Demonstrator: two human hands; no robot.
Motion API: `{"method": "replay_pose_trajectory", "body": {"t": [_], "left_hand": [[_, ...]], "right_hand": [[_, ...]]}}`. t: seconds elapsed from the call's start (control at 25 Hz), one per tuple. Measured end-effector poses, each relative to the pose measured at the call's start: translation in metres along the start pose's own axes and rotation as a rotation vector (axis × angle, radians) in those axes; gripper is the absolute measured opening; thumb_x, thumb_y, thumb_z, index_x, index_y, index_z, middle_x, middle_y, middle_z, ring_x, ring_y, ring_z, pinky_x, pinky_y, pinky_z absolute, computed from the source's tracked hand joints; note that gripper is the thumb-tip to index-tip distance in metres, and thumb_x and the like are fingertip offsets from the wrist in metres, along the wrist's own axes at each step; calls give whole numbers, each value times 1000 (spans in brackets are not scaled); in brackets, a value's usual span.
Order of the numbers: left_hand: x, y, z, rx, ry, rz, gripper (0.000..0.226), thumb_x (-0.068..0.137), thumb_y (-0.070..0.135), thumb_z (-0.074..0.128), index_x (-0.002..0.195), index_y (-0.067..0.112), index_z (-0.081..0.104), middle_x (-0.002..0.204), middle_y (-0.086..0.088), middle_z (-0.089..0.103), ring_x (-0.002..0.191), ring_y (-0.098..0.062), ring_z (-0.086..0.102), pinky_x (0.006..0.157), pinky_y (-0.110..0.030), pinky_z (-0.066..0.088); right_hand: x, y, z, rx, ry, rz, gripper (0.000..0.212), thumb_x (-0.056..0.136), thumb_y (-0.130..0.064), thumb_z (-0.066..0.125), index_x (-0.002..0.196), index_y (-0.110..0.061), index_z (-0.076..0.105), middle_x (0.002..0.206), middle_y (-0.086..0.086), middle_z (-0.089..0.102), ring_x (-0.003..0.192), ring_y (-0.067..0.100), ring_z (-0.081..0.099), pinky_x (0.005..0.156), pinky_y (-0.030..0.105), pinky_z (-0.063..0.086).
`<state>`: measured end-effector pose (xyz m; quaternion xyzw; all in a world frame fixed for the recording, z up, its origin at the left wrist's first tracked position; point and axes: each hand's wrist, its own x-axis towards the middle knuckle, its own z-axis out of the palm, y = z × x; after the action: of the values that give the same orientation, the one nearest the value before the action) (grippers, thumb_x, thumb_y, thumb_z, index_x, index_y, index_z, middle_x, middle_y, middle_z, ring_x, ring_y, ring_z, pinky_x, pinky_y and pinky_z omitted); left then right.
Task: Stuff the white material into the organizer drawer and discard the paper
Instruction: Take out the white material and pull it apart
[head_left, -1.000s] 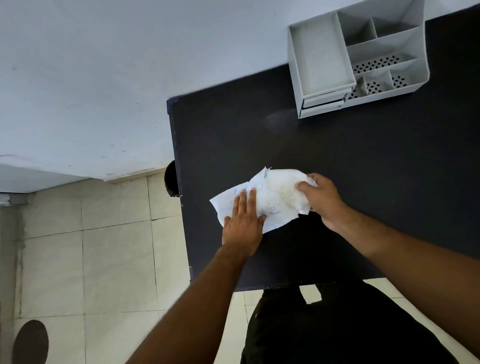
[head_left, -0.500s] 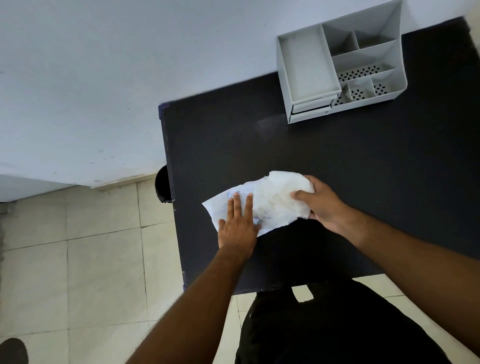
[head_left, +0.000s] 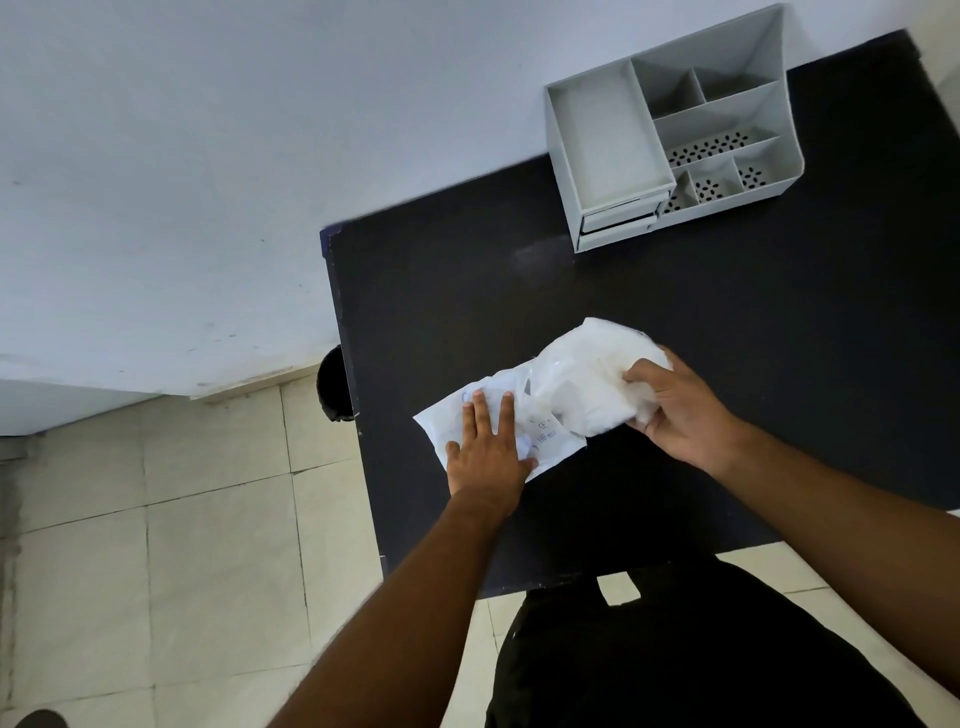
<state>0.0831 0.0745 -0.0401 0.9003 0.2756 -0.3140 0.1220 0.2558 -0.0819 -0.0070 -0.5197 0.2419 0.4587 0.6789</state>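
Note:
A white paper wrapper (head_left: 545, 441) with blue print lies on the black table (head_left: 727, 322) near its left edge. My left hand (head_left: 488, 452) rests flat on the wrapper with fingers spread, pinning it down. The fluffy white material (head_left: 592, 384) bulges out of the wrapper's right end, and my right hand (head_left: 675, 410) is closed on its right side. The grey organizer (head_left: 670, 130) stands at the table's far edge against the wall. Its two small drawers (head_left: 618, 221) at the front left look closed.
A black round object (head_left: 335, 384) sits just off the table's left edge, low by the wall. Beige tiled floor (head_left: 182, 519) lies to the left. The white wall (head_left: 208, 156) runs behind the table. My dark-clothed body stands at the near edge.
My right hand has pulled the white material to the right, so more of it bulges out of the wrapper. The left hand stays pressed on the paper.

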Motion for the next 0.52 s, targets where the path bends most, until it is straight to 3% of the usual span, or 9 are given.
{"method": "replay_pose_trajectory", "body": {"t": [0.12,0.2,0.36,0.44,0.52], "left_hand": [[1,-2,-2,-11,-1,15,94,97,58,53,162,27,-8,170,-12,-15,157,-31,-9,115,-56,31],[-1,-3,-3,-16,-7,25,95,97,58,53,162,26,-8,170,-12,-14,157,-31,-9,115,-56,31],[-2,-3,-10,-52,-49,25,93,97,50,55,162,25,-7,170,-12,-14,157,-31,-10,117,-57,28],[-4,0,-19,-198,-4,36,90,94,33,59,162,24,2,171,-8,-9,158,-28,-7,119,-57,22],[-9,7,-39,-491,158,64,73,93,17,58,158,23,26,170,-2,15,156,-24,14,119,-46,27]], "right_hand": [[-5,-8,-6,99,7,14,40,85,-1,60,119,-23,64,122,5,71,99,21,71,69,29,59],[-9,-13,-10,194,16,39,47,83,-3,63,128,-18,62,128,8,70,95,19,73,71,27,58],[-18,-17,-12,260,-36,78,56,83,-6,62,139,-10,56,117,7,73,91,19,75,73,26,58],[-25,-20,-9,291,-77,72,55,84,-9,62,138,-9,55,118,7,72,94,20,74,78,25,56],[-31,-25,-3,292,-123,63,54,84,-13,64,137,-9,56,121,7,72,98,21,73,80,25,53]]}}
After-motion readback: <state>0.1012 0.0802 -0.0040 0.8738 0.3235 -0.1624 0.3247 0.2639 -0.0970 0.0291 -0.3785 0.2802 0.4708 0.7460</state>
